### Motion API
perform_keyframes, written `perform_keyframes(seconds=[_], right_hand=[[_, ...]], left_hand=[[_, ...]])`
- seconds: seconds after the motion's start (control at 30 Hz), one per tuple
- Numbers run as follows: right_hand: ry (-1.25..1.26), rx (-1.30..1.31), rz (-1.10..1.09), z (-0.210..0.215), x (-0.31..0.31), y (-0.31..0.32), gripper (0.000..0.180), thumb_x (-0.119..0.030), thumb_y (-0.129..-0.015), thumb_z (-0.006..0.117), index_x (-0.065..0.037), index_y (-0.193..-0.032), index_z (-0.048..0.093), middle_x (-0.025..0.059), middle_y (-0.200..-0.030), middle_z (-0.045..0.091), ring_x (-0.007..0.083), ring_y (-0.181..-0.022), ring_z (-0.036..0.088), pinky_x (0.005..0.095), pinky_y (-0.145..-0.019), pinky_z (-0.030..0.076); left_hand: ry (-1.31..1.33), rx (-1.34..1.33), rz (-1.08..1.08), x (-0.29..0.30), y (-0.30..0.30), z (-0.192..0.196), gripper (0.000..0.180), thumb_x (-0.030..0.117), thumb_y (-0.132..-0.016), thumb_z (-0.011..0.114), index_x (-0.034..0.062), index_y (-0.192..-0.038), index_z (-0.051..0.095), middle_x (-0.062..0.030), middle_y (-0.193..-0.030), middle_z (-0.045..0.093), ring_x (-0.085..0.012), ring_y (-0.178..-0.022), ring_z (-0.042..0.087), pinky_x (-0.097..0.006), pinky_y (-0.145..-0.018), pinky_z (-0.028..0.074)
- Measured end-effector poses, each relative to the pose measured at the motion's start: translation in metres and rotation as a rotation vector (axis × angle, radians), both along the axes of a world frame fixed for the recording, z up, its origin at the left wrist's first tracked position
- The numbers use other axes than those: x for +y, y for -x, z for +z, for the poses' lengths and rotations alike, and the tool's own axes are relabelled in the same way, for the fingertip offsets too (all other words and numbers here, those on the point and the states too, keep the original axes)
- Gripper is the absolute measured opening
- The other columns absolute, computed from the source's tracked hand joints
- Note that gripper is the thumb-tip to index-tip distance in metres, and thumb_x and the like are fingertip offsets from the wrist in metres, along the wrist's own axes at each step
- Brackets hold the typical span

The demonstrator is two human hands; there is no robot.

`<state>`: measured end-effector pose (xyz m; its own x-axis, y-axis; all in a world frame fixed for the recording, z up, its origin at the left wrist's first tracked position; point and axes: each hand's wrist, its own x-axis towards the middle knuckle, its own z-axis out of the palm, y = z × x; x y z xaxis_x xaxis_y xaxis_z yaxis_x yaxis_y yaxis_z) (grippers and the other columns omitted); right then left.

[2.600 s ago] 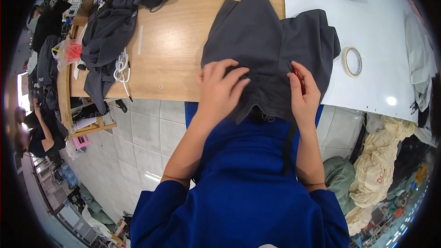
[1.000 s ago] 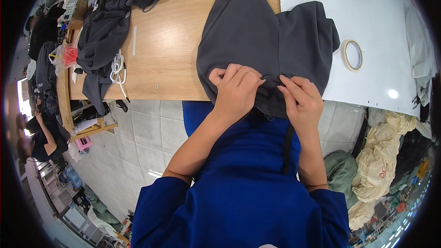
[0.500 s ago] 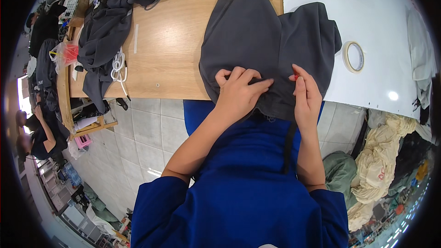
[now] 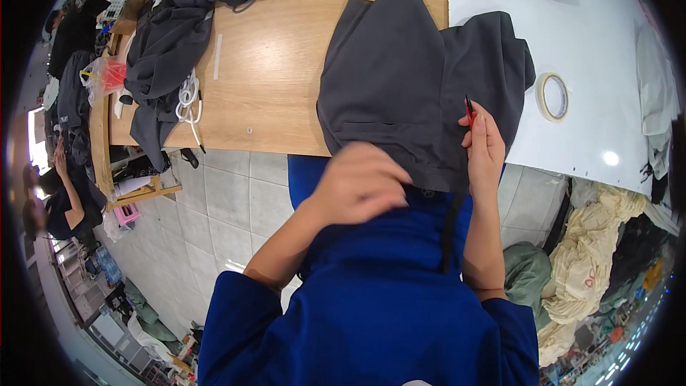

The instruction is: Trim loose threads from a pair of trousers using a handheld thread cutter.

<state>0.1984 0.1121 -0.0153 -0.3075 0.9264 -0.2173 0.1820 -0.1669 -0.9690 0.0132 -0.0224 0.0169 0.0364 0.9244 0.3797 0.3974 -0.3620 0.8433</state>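
A dark grey garment [image 4: 386, 71], perhaps trousers, lies across the table edge in front of me, its lower end hanging toward my lap. A slit, like a pocket opening, runs across its lower left part. Over the near edge of the cloth is my left hand [image 4: 361, 184], slightly blurred, fingers loosely stretched out and thumb apart, with nothing seen in it. My right hand [image 4: 484, 141] is closed at the right side of the garment. It grips a small red tool with a dark pointed tip [image 4: 470, 109], the tip pointing away from me; the fingers hide its rest.
A roll of pale tape [image 4: 552, 97] lies on the white tabletop at the right. Dark garments [image 4: 168, 50] and a coiled white cord [image 4: 188, 104] are on the wooden table's left. Cream cloth [image 4: 586, 264] is heaped below at right. Another person [image 4: 68, 196] sits far left.
My left hand has let go of the cloth at the slit and moved back toward me. In my right hand the red tool has turned up, so its dark tip now shows.
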Motion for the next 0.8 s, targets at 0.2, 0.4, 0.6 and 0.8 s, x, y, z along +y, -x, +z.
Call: perform_keyframes(seconds=[0.2,0.4,0.6,0.8], right_hand=[[-0.081,-0.055,0.015,-0.001,-0.002,0.001,0.032,-0.022,-0.099,0.045,-0.002,-0.118,0.06,0.0014,-0.084,0.06,0.0033,-0.063,0.043,0.0176,-0.058,0.036],[-0.014,-0.025,0.021,0.008,-0.004,0.003,0.03,-0.021,-0.098,0.047,-0.003,-0.117,0.061,0.0014,-0.087,0.06,0.004,-0.068,0.046,0.0174,-0.062,0.038],[-0.204,0.003,0.195,0.023,-0.013,0.01,0.03,-0.009,-0.094,0.053,-0.001,-0.123,0.056,0.0037,-0.107,0.06,0.005,-0.087,0.053,0.0167,-0.073,0.041],[-0.512,-0.005,0.363,0.052,-0.022,0.039,0.027,-0.001,-0.08,0.064,-0.001,-0.106,0.064,0.0111,-0.088,0.063,0.0199,-0.075,0.06,0.0248,-0.069,0.047]], left_hand=[[0.271,0.495,1.017,-0.019,0.06,-0.032,0.017,0.016,-0.089,0.055,0.0044,-0.099,0.062,-0.0132,-0.1,0.057,-0.0261,-0.093,0.052,-0.033,-0.083,0.039],[0.37,0.386,0.823,-0.01,0.055,-0.049,0.016,0.018,-0.088,0.06,0.0026,-0.094,0.061,-0.0087,-0.087,0.059,-0.0179,-0.081,0.053,-0.028,-0.074,0.041],[0.301,-0.492,0.762,0.012,0.014,-0.034,0.012,0.008,-0.083,0.066,0.0011,-0.082,0.056,-0.0027,-0.071,0.057,-0.01,-0.067,0.052,-0.023,-0.063,0.042],[0.126,-0.303,0.698,0.014,-0.004,-0.019,0.016,-0.002,-0.074,0.07,0.0004,-0.082,0.056,-0.0082,-0.082,0.063,-0.0164,-0.072,0.059,-0.027,-0.067,0.047]])
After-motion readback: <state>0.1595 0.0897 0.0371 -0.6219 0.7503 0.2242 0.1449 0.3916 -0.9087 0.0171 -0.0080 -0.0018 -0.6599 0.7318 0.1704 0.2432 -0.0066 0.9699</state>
